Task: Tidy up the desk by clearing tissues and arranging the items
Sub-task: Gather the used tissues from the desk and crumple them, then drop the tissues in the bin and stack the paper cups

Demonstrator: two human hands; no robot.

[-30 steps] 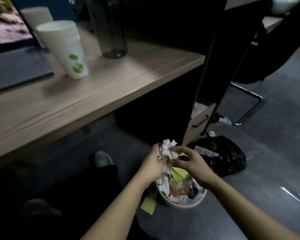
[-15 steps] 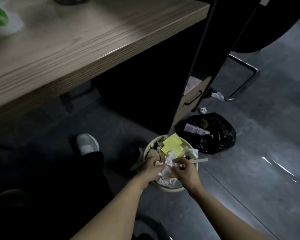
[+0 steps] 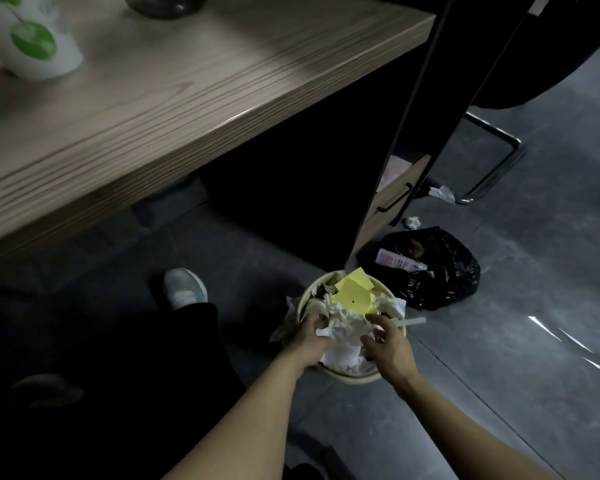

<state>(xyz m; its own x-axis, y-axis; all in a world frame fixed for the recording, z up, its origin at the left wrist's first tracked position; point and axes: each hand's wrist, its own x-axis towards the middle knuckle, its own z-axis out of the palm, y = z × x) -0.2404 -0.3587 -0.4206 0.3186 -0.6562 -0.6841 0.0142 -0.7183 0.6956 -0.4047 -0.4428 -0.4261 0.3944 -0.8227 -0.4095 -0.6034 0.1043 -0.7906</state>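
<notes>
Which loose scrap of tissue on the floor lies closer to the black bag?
The small crumpled tissue, just beyond the black bag by the drawer; the other tissue lies farther off, beside the chair leg.

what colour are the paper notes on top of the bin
Bright yellow; the notes lie on the white tissues in the bin, seen in the head view.
</notes>
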